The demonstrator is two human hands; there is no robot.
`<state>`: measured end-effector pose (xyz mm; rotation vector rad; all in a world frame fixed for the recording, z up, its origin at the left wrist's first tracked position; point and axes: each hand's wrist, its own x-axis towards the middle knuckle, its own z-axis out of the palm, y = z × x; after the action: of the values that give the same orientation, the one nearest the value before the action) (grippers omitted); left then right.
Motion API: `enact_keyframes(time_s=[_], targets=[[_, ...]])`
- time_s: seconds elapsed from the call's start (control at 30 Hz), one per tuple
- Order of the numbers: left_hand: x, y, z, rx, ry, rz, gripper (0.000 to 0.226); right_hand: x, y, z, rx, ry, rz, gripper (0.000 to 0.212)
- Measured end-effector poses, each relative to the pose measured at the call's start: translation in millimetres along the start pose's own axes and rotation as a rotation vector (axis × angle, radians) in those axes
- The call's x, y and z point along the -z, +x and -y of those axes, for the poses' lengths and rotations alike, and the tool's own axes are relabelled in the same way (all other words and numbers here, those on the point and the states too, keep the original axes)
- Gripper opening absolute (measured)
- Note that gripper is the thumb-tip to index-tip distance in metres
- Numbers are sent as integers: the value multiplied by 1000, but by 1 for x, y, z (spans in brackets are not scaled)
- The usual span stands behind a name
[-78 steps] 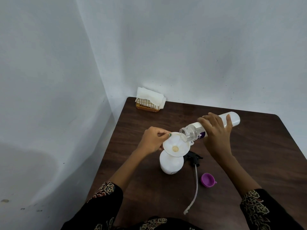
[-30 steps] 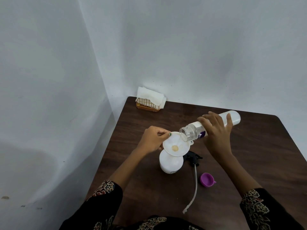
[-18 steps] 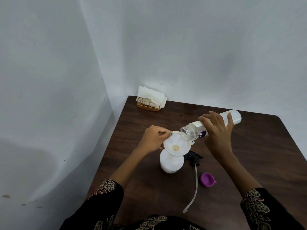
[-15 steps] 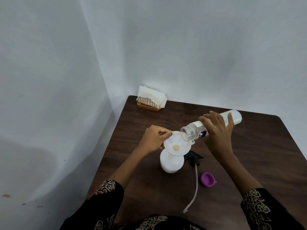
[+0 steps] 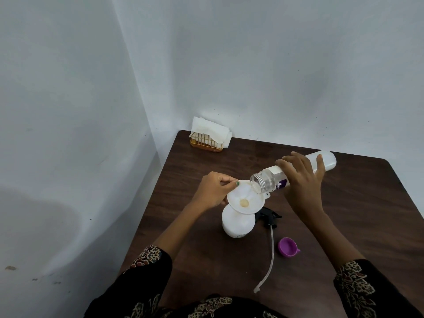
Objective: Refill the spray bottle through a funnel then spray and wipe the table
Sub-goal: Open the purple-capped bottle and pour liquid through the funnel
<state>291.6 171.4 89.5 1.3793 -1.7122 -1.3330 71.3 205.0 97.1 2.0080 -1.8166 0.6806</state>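
Note:
A white spray bottle (image 5: 237,224) stands uncapped on the dark wooden table (image 5: 358,210), with a white funnel (image 5: 245,200) seated in its neck. My left hand (image 5: 212,190) pinches the funnel's left rim. My right hand (image 5: 302,182) grips a clear refill bottle (image 5: 267,181), tipped nearly flat, its open mouth over the funnel's right edge. A little liquid sits at the funnel's throat. The black spray head (image 5: 269,216) with its long tube (image 5: 271,255) lies just right of the spray bottle.
A purple cap (image 5: 288,247) lies on the table near the tube. A gold wire holder with white paper napkins (image 5: 210,135) stands in the far left corner, against the white walls. The table's left edge runs close to the wall.
Almost nothing has moved. The refill bottle stays tipped over the funnel, its far end raised very slightly; both hands keep their hold.

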Motion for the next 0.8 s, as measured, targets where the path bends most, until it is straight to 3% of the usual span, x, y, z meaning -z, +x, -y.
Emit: enact_keyframes(time_s=[0.8], targets=[[-1, 0, 1, 1, 16, -6, 20, 0, -1, -1, -1, -6, -9, 53]])
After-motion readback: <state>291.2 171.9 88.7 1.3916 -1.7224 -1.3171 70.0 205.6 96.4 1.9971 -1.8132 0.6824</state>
